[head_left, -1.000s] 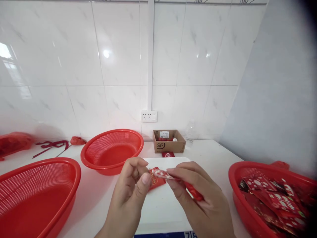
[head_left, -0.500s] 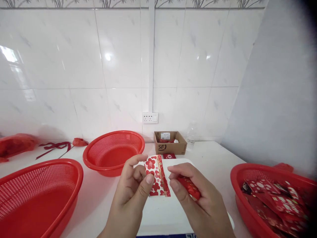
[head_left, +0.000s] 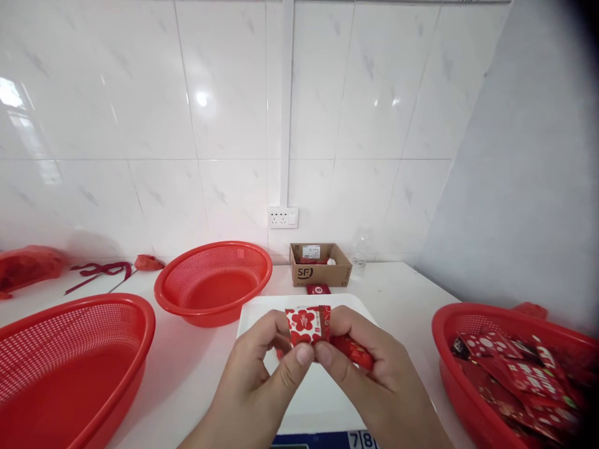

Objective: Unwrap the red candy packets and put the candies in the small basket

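A small white packet with red flowers (head_left: pixel 304 323) is held upright in front of me, between both hands. My left hand (head_left: pixel 259 374) pinches its lower left part, thumb on the front. My right hand (head_left: pixel 381 380) grips the packet's lower right edge between thumb and fingers. A shiny red wrapped piece (head_left: pixel 353 352) sits in the curl of that same hand. Under my hands lies a white tray (head_left: pixel 306 405), with a blue panel with number keys (head_left: pixel 346 440) at its near edge. The packet's lower part is hidden behind my thumbs.
Two red plastic baskets, a near one (head_left: pixel 140 349) and a farther one (head_left: pixel 213 315), stand at left. At right, another red basket (head_left: pixel 442 337) holds several red packets. A cardboard box (head_left: pixel 322 274), a clear bottle (head_left: pixel 360 249) and a dark red packet (head_left: pixel 318 290) are at the back.
My right hand has moved left and taken hold of the packet's right edge, so both thumbs now meet on it. The packet looks shorter, bent or tilted. The view has tipped slightly downward.
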Tool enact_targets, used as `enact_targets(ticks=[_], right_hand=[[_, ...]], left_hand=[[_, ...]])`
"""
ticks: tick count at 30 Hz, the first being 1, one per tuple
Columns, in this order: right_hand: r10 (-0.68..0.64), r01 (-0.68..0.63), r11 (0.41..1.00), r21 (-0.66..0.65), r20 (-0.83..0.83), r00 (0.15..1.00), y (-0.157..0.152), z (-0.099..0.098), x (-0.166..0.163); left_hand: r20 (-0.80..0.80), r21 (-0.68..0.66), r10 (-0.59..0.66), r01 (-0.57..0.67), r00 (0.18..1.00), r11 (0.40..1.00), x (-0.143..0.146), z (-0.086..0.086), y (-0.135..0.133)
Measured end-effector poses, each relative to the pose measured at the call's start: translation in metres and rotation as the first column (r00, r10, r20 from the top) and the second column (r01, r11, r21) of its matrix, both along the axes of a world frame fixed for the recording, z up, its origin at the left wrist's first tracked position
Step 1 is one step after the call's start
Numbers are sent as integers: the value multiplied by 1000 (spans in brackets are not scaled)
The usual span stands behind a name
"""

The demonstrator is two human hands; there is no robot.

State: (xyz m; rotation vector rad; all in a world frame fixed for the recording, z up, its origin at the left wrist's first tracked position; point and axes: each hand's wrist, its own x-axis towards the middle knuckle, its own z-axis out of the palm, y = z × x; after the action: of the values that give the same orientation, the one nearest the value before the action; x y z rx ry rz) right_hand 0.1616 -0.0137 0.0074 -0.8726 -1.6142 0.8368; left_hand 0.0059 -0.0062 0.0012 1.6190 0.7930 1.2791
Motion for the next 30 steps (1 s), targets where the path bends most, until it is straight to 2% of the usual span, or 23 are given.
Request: enact_targets(ticks=[3, 9, 15, 21, 24, 30], right_hand=[[27, -27, 999, -20, -28, 999, 0, -1, 0], [22, -22, 1000, 2, -28, 999, 2, -3, -1], [-7, 6, 999, 45, 8, 1000, 1, -2, -1], [70, -70, 998, 1, -26, 997, 0, -1, -1], [95, -95, 995, -5, -51, 994, -1, 0, -1], [51, -52, 999, 2, 86, 995, -1, 3, -1]], left_hand=[[-48, 22, -24, 25, 999, 999, -1, 0, 1], [16, 16, -116, 115, 993, 993, 0, 1, 2], [35, 41, -127, 125, 991, 991, 1, 4, 0], [51, 3, -149, 149, 988, 989, -2, 3, 0], [83, -48, -121, 125, 989, 991, -1, 0, 0], [293, -119, 15, 21, 956, 993, 7, 0, -3]])
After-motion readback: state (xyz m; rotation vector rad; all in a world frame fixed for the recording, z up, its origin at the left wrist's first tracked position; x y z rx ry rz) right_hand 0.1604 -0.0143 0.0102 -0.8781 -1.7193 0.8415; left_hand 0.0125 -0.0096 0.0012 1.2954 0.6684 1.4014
